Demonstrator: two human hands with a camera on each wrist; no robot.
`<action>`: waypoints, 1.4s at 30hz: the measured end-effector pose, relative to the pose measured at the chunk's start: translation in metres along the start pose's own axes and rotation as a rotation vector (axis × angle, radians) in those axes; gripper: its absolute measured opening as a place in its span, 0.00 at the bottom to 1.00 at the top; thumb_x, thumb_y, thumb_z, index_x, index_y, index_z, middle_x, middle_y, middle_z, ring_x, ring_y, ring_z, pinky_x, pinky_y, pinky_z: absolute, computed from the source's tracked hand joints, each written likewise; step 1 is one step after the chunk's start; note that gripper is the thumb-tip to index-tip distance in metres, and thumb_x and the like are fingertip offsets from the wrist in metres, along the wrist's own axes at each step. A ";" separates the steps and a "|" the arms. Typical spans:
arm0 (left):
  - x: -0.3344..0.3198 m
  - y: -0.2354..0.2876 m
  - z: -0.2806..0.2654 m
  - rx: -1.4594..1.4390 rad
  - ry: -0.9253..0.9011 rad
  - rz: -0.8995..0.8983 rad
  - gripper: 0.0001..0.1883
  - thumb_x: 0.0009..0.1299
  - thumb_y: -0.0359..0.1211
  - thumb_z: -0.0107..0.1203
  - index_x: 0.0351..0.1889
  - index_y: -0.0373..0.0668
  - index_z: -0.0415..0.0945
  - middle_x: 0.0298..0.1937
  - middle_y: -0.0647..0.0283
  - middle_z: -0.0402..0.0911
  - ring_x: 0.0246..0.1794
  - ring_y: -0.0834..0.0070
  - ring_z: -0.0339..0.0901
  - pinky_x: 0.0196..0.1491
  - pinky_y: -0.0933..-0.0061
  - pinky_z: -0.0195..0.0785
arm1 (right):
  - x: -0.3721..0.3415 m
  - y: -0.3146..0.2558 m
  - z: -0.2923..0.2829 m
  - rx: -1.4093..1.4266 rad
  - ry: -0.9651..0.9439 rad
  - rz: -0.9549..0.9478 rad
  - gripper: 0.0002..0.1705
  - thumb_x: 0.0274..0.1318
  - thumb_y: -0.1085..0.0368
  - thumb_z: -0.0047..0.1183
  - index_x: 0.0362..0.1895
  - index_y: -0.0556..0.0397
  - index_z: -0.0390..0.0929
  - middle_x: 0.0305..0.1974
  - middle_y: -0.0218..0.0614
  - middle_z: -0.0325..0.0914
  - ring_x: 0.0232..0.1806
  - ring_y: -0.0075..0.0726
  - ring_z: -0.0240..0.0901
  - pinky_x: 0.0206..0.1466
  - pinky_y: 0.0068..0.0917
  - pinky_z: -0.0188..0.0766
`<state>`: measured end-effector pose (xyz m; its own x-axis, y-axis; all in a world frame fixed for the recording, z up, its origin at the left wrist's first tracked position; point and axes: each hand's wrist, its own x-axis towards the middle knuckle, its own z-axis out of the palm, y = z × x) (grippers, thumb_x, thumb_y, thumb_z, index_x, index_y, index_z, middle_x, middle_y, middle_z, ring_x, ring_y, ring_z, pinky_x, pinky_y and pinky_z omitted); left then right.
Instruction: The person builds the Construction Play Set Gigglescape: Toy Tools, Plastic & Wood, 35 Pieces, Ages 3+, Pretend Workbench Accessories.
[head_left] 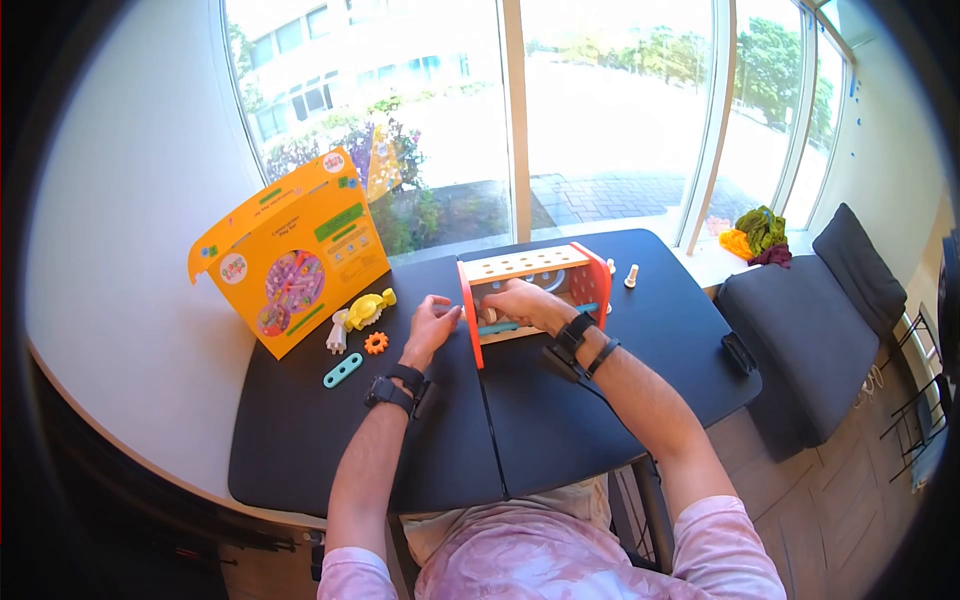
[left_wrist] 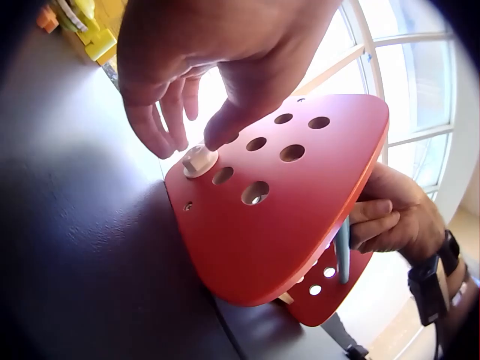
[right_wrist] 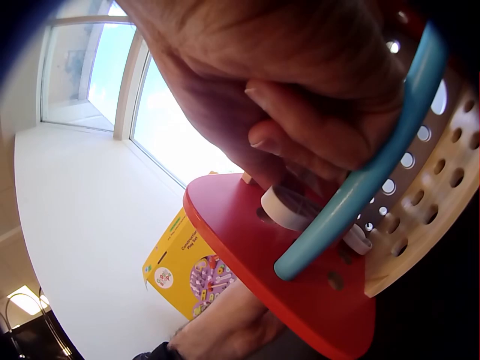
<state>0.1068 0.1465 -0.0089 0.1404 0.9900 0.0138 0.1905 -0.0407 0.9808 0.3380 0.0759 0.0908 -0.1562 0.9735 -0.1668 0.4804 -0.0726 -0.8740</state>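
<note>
A wooden toy workbench (head_left: 525,263) with red end panels and a pale perforated top stands on the table. My left hand (left_wrist: 217,60) is outside the near red panel (left_wrist: 285,217), thumb tip right at a pale hexagonal bolt head (left_wrist: 201,160), fingers loosely bent beside it. Reaching inside the frame, my right hand (head_left: 530,303) pinches a pale round nut (right_wrist: 287,208) close against the inner face of that panel. Part of the nut is hidden by the fingers. A blue rod (right_wrist: 360,195) runs across the frame just below the right hand.
On the black table (head_left: 420,460) lie a teal perforated strip (head_left: 343,371), an orange gear (head_left: 376,343) and yellow toy pieces (head_left: 366,310). A yellow cardboard box (head_left: 300,240) stands at the left. Pale wooden bolts (head_left: 631,276) stand right of the workbench.
</note>
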 end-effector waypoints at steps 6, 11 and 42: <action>-0.007 -0.004 -0.002 -0.168 -0.085 0.225 0.24 0.77 0.28 0.70 0.68 0.36 0.75 0.52 0.53 0.91 0.52 0.70 0.90 0.54 0.70 0.84 | 0.010 0.007 0.002 0.006 0.008 -0.008 0.22 0.65 0.49 0.61 0.23 0.49 0.80 0.16 0.22 0.63 0.17 0.23 0.57 0.21 0.28 0.52; -0.005 0.000 -0.004 -0.059 -0.097 0.054 0.25 0.75 0.26 0.70 0.68 0.37 0.75 0.51 0.54 0.92 0.50 0.69 0.91 0.55 0.68 0.86 | 0.009 0.005 0.000 0.008 -0.012 0.014 0.21 0.70 0.49 0.61 0.31 0.52 0.86 0.18 0.21 0.64 0.17 0.20 0.57 0.20 0.26 0.51; -0.017 0.005 -0.002 0.499 0.011 0.545 0.10 0.74 0.27 0.69 0.50 0.35 0.88 0.43 0.48 0.94 0.43 0.56 0.94 0.49 0.61 0.86 | 0.026 0.016 0.005 0.057 -0.017 0.026 0.19 0.69 0.49 0.61 0.35 0.52 0.86 0.23 0.23 0.73 0.19 0.19 0.55 0.22 0.24 0.50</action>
<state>0.1038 0.1300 -0.0037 0.3321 0.8130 0.4783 0.5165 -0.5810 0.6290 0.3377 0.0986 0.0702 -0.1589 0.9675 -0.1966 0.4345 -0.1103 -0.8939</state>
